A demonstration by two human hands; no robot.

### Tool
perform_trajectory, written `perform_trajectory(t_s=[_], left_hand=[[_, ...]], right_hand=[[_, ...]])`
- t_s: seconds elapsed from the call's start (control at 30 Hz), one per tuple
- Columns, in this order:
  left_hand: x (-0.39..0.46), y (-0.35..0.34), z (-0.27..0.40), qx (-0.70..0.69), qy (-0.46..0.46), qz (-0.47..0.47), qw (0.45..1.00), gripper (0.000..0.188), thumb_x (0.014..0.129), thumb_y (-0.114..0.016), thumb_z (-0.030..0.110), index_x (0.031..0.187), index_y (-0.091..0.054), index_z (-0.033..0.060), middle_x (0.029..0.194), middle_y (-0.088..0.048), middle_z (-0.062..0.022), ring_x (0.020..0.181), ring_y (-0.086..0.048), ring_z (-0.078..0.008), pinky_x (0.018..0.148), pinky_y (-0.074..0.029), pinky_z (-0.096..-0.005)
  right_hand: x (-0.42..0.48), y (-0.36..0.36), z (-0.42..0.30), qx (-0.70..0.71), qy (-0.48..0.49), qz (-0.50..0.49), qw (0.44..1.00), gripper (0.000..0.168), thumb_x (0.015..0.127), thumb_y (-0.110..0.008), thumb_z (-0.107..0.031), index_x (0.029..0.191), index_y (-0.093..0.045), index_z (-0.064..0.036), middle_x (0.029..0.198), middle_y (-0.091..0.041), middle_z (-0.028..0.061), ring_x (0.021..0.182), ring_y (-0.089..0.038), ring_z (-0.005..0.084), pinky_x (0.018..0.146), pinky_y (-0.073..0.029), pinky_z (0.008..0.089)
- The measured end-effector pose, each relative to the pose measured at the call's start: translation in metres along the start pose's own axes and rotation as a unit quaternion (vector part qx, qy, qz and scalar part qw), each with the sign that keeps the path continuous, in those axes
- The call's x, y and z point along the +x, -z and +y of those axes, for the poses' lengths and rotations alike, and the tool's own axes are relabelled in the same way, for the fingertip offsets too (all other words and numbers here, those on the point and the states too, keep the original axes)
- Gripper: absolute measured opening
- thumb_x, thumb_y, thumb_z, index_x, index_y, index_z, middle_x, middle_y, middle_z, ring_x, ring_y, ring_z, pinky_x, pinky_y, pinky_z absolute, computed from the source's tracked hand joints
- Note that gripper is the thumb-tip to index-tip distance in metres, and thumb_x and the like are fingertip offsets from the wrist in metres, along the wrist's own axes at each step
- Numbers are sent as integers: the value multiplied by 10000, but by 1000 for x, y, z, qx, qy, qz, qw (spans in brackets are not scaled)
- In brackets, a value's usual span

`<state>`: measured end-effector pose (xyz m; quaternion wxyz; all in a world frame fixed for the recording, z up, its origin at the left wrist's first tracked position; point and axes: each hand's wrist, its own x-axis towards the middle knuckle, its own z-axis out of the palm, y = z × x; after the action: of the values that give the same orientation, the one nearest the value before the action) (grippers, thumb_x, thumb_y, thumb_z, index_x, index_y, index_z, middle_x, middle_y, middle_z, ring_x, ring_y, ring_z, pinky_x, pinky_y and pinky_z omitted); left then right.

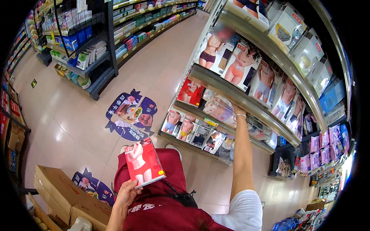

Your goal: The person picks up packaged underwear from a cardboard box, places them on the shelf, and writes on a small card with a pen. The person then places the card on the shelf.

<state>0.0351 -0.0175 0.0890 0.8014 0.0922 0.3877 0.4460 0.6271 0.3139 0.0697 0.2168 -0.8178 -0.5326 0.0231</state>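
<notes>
My left hand (pixel 129 191) grips the lower corner of a flat red underwear box (pixel 144 164), its printed front facing up, above my dark red apron (pixel 170 167). My right arm stretches forward to the shelving. Only the back of my right hand (pixel 238 110) shows; a shelf edge (pixel 245 98) covers its fingers, so I cannot tell what they touch. A bracelet (pixel 239 116) circles that wrist. Beside the hand lie clear-wrapped folded garments (pixel 216 108). A similar red box (pixel 190 91) stands at the left end of the same shelf.
Boxed underwear (pixel 241 65) fills the shelf above, and more boxes (pixel 186 129) stand on the bottom shelf. Cardboard cartons (pixel 55 187) sit at lower left. Across the aisle is a dark shelving rack (pixel 101 78). Printed floor stickers (pixel 130 115) cover part of the tiles.
</notes>
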Motion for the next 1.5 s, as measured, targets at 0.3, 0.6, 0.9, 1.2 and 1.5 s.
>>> perform_trajectory(t_s=[0.3,0.6,0.9,1.2,1.5], left_hand=[[-2,-3,-1,5,0,-21,1000,225,886,-545,188,997,-586,-3,791,-636,-62,645,-587,-116,566,-458,-232],[-1,0,-2,14,-12,1,1000,209,892,-543,218,972,-593,32,812,-627,-31,681,-575,-103,585,-441,-229],[-1,-1,-5,26,-14,-10,1000,230,910,-520,228,1006,-562,24,819,-592,-21,695,-533,-82,595,-420,-206],[-1,3,-8,101,-32,21,994,217,882,-575,211,1027,-571,50,818,-588,15,667,-498,-41,587,-384,-172],[-4,6,-3,151,-75,50,984,220,861,-601,226,988,-569,49,769,-546,32,639,-423,-35,583,-347,-173]], right_hand=[[22,-14,0,97,17,79,992,620,833,-481,-512,1320,-393,-139,1383,-337,81,1228,-316,270,987,-244,414],[20,16,-8,230,-76,61,968,493,859,-520,-374,1274,-428,-124,1300,-409,78,1085,-440,260,832,-402,393],[-38,17,-75,490,8,38,871,192,859,-568,-125,1036,-538,-58,998,-548,56,694,-539,175,500,-474,298],[-76,-20,-143,417,14,-86,904,311,885,-561,-206,991,-482,76,849,-578,135,522,-578,169,426,-481,254],[-74,-91,-169,271,31,-10,962,459,851,-587,-265,1058,-479,130,967,-573,239,786,-621,292,617,-512,332]])
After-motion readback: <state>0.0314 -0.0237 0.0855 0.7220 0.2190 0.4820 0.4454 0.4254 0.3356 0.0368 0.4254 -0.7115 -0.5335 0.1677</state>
